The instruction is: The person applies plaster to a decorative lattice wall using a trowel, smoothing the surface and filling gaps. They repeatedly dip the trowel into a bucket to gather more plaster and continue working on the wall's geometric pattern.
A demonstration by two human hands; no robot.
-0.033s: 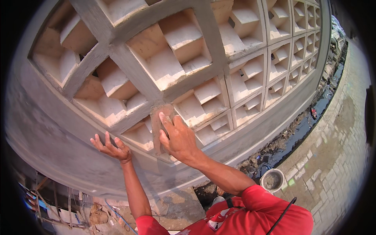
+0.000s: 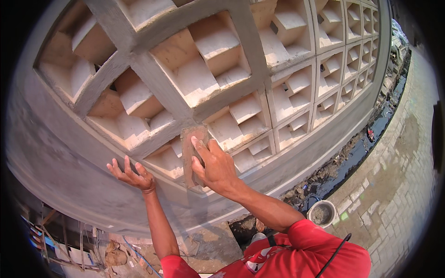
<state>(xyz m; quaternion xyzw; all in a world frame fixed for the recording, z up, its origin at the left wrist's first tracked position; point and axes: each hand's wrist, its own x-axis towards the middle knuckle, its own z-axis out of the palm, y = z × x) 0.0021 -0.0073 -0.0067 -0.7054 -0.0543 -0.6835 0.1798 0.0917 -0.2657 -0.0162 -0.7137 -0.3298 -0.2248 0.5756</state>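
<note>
Right hand: fingers were closed around a flat brownish float
Float: it lay over the lower end of a grey rib, between two pale recesses
Left hand: fingers spread, grasping nothing, near the wall; contact could not be told
Float handling: level face and light, even pressure seemed best; a tipped edge could have gouged the rib

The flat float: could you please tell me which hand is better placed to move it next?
Probably the right hand: it grips the float at the wall, while the left hand is open and holds nothing.
</note>
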